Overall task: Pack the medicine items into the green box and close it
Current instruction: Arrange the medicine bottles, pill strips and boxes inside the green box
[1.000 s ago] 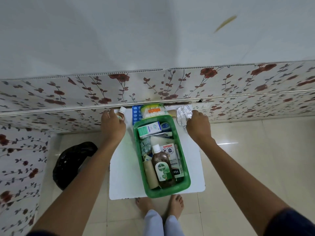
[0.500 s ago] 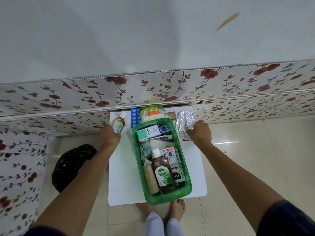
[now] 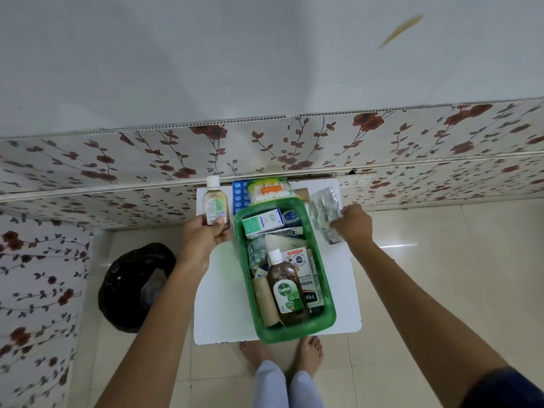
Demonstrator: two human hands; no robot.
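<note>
The open green box [image 3: 330, 309] stands on a small white table [image 3: 222, 304] and holds a brown Dettol bottle [image 3: 285, 288], a teal-and-white carton [image 3: 263, 223], blister strips, a cardboard roll and other packs. My left hand [image 3: 202, 241] grips a small pale bottle with a white cap [image 3: 215, 203], lifted just left of the box's far end. My right hand [image 3: 354, 224] pinches a bundle of silver blister strips [image 3: 323, 209] to the right of the box. A tub of cotton buds [image 3: 269, 191] and a blue tray [image 3: 239, 195] sit behind the box.
A flowered wall panel [image 3: 265, 148] rises right behind the table. A black bag [image 3: 132, 287] lies on the tiled floor to the left. My bare feet [image 3: 282, 353] stand at the table's near edge.
Both hands have drawn back from the table's far edge toward me. The left has lifted the small bottle upright; the right has pulled the silver strips along the table.
</note>
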